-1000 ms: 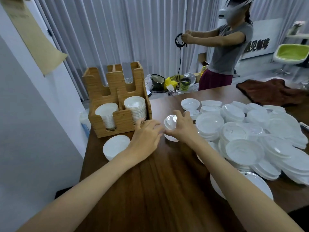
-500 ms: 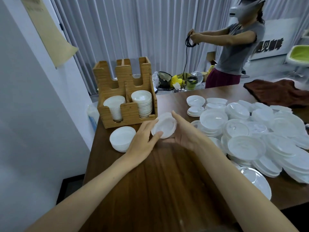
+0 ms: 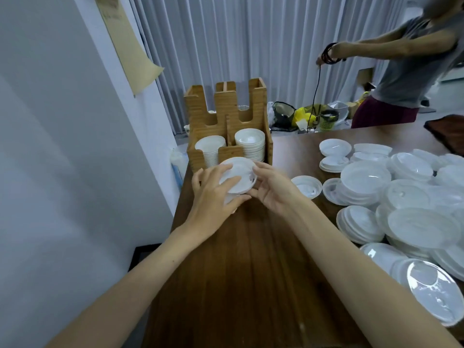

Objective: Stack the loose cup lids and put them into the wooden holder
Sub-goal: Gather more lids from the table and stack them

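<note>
A white cup lid (image 3: 238, 175) is held between both hands just in front of the wooden holder (image 3: 226, 109). My left hand (image 3: 211, 197) grips its left and near edge, fingers lying over the top. My right hand (image 3: 273, 189) pinches its right edge. Under the lid, a low stack of lids (image 3: 229, 199) on the table is mostly hidden by my left hand. The holder's two front slots hold lid stacks, one on the left (image 3: 210, 145) and one on the right (image 3: 249, 141). A big heap of loose lids (image 3: 401, 197) covers the table's right side.
A single lid (image 3: 307, 185) lies just right of my right hand. The wooden table (image 3: 251, 272) ends at a wall on the left. A person (image 3: 406, 71) stands at the back right with a black cable; a brown cloth (image 3: 449, 131) lies nearby.
Both hands lifted a lid from the table's middle and carried it left, over the low stack in front of the holder. The person at the back shifted right in view.
</note>
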